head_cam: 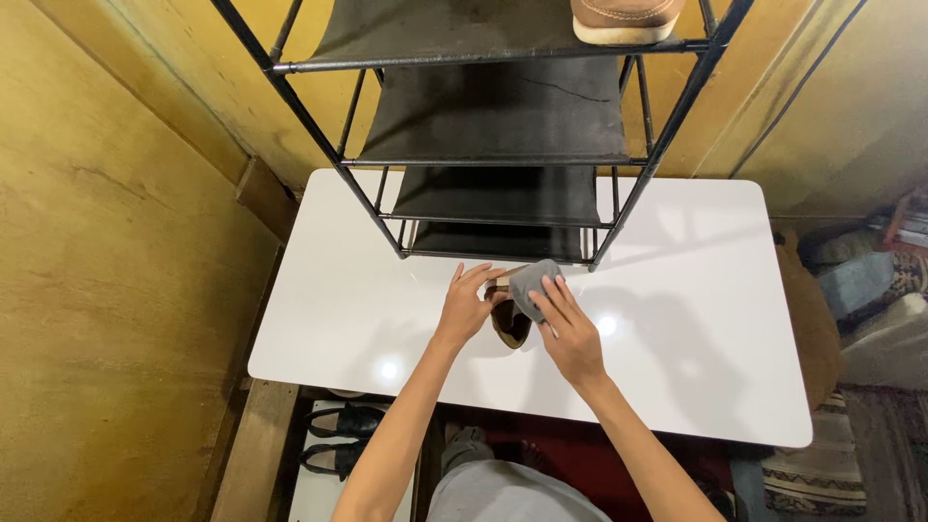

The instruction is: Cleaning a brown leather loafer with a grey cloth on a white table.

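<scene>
A brown shoe (509, 324) sits on the white table (338, 290), just in front of a black shoe rack (503, 145). My left hand (466, 307) grips the shoe's left side and steadies it. My right hand (568, 327) presses a grey cloth (533, 286) against the top of the shoe. Another tan shoe with a pale sole (626, 19) stands on the rack's top shelf, at the upper edge of the view.
The rack stands on the far half of the table, its lower fabric shelves bare. Yellow walls close in on the left and behind. Black sandals (338, 437) lie on the floor under the table's left front. Fabrics and a rug (870, 290) lie to the right.
</scene>
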